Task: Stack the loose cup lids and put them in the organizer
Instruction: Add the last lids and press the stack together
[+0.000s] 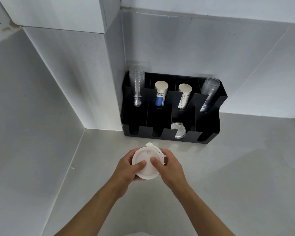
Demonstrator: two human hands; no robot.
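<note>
- Both hands meet over the desk [228,167], clasped around a stack of lids [147,165].
- Left hand [126,169] cups the stack's left edge and underside, fingers curled, thumb pressed flat on the top lid.
- Right hand [170,167] wraps the right edge, thumb on top just beside the left thumb; its fingers are hidden behind the stack.
- Lids are white, round, thin plastic, with a raised rim and a small round dimple on top; the flat face tilts up toward the camera, and a tab sticks out at the far edge, toward the organizer [209,133].
- Organizer is black, matte and slotted, standing in the corner against the wall, near the hands but apart from them.
- One white lid [178,130] sits in its front row, third slot from the left.
- Back row holds clear cups [137,86] far left, more clear cups [209,94] far right, and two paper cup stacks [161,94] between.
- Desk surface is smooth, pale grey.
</note>
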